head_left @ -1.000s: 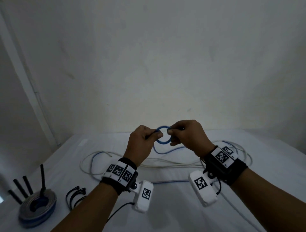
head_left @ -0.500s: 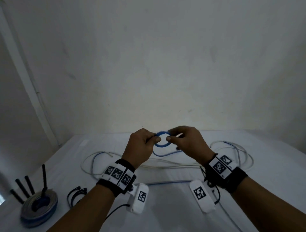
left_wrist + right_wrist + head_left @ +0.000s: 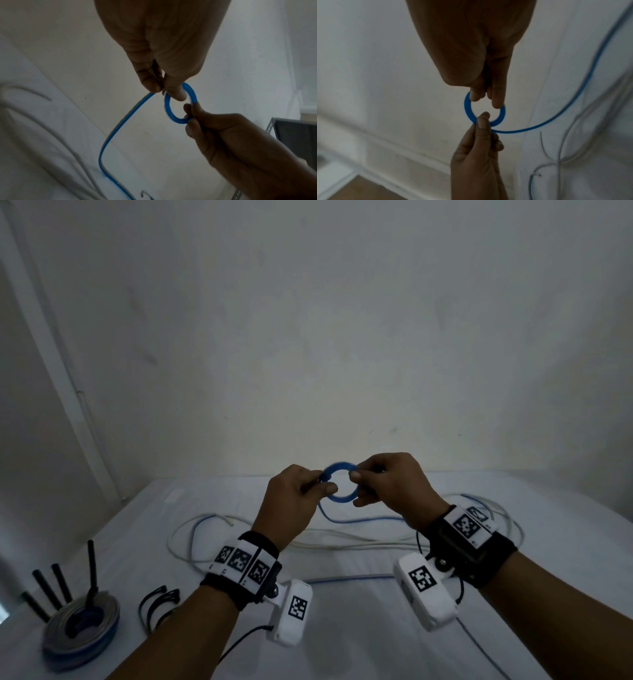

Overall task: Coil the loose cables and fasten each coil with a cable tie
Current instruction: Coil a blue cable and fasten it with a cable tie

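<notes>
White sheeting lies beneath your hands. Above it, your left hand and right hand each pinch opposite sides of the small blue cable coil.

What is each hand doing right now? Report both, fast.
Left hand: pinching the small blue cable coil.
Right hand: pinching the same coil's opposite side.

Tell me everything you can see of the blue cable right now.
The blue cable is thin, round and smooth-jacketed. Its end is wound into a small ring of several turns, held in the air above the white surface. The left hand and right hand pinch opposite sides. A loose tail runs down onto the surface.
</notes>
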